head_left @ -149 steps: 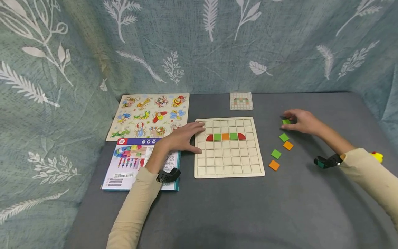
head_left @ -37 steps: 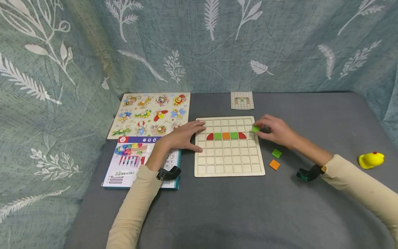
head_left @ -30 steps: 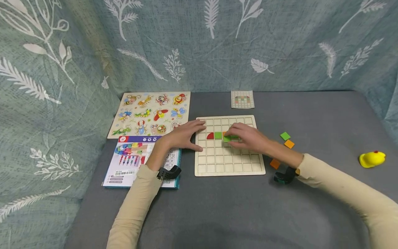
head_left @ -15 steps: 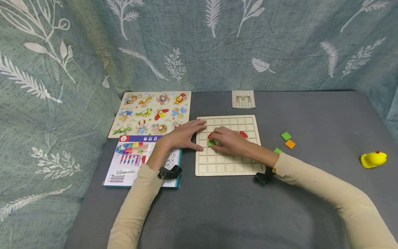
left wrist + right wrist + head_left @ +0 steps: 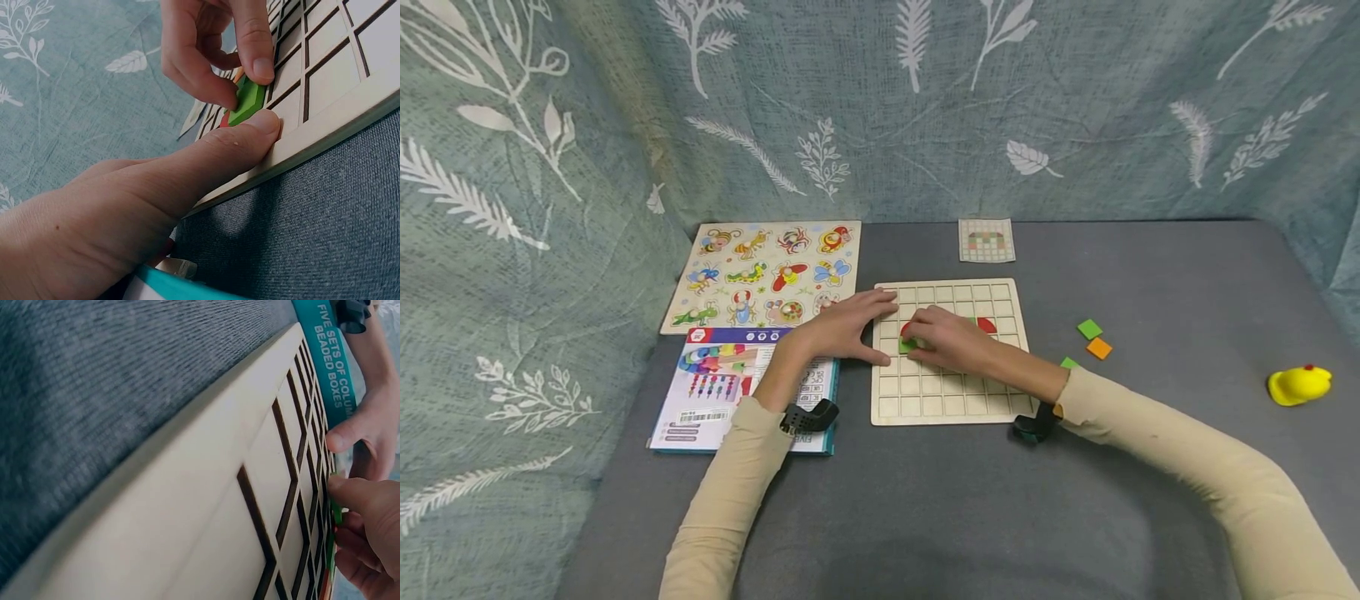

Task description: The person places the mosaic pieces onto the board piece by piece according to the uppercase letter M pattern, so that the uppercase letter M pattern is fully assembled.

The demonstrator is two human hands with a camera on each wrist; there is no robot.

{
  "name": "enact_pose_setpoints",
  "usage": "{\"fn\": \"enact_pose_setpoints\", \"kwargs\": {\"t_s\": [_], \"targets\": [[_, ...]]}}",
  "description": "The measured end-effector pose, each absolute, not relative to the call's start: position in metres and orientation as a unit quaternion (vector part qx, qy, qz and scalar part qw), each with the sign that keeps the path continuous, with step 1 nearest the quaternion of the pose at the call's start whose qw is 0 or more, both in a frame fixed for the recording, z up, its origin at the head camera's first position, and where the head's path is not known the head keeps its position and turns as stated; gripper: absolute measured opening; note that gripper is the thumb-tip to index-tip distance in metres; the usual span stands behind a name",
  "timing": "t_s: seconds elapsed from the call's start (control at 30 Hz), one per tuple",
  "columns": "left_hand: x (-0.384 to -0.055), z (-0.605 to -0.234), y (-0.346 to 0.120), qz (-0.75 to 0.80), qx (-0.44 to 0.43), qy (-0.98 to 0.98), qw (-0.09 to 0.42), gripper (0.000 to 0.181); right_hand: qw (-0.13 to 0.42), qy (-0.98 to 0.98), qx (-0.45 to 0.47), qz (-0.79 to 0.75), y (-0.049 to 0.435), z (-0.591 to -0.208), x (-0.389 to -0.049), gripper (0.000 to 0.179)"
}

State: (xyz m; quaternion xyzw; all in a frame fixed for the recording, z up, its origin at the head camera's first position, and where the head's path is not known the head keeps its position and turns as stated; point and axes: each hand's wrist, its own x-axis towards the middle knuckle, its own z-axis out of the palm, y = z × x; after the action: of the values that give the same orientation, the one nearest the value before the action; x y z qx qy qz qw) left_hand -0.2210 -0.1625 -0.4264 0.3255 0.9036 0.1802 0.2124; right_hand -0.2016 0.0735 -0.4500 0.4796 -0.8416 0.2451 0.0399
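Note:
My right hand (image 5: 951, 340) pinches a green square tile (image 5: 250, 100) between thumb and fingers, low over the left part of the wooden grid board (image 5: 955, 408). The tile lies just below the left red piece (image 5: 905, 328) of the row set in the board. That hand covers much of the row; a red quarter-round piece (image 5: 987, 326) shows at its right end. My left hand (image 5: 842, 327) rests on the board's left edge, thumb and fingers spread. In the left wrist view its thumb lies on the rim close to the tile.
Right of the board lie a loose green tile (image 5: 1089, 329), an orange tile (image 5: 1099, 348) and another green tile (image 5: 1069, 363), partly hidden by my sleeve. A pattern card (image 5: 987, 242) lies behind. Left are an insect puzzle (image 5: 760, 265) and a box (image 5: 700, 417). A yellow toy duck (image 5: 1298, 385) stands far right.
My right hand picked up a green tile right of the board and carried it left over the grid. During the last half second it has barely moved. My left hand stays at the board's edge.

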Motion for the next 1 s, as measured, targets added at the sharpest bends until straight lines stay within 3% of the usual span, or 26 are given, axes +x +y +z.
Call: {"fn": "enact_pose_setpoints", "kwargs": {"t_s": [0.33, 0.53, 0.77, 1.0], "targets": [[-0.222, -0.426, -0.164, 0.185, 0.321, 0.903, 0.217, 0.090, 0.049, -0.836, 0.501, 0.218, 0.073, -0.446, -0.202, 0.012], [-0.222, -0.427, -0.163, 0.182, 0.320, 0.904, 0.219, 0.090, 0.064, -0.839, 0.512, 0.173, 0.089, -0.434, -0.185, 0.026], [-0.219, -0.427, -0.161, 0.181, 0.320, 0.903, 0.223, 0.091, 0.090, -0.861, 0.471, 0.168, 0.166, -0.431, -0.150, 0.040], [-0.222, -0.427, -0.161, 0.179, 0.313, 0.906, 0.220, 0.092, 0.073, -0.927, 0.322, 0.176, 0.246, -0.435, -0.141, 0.069]]}}
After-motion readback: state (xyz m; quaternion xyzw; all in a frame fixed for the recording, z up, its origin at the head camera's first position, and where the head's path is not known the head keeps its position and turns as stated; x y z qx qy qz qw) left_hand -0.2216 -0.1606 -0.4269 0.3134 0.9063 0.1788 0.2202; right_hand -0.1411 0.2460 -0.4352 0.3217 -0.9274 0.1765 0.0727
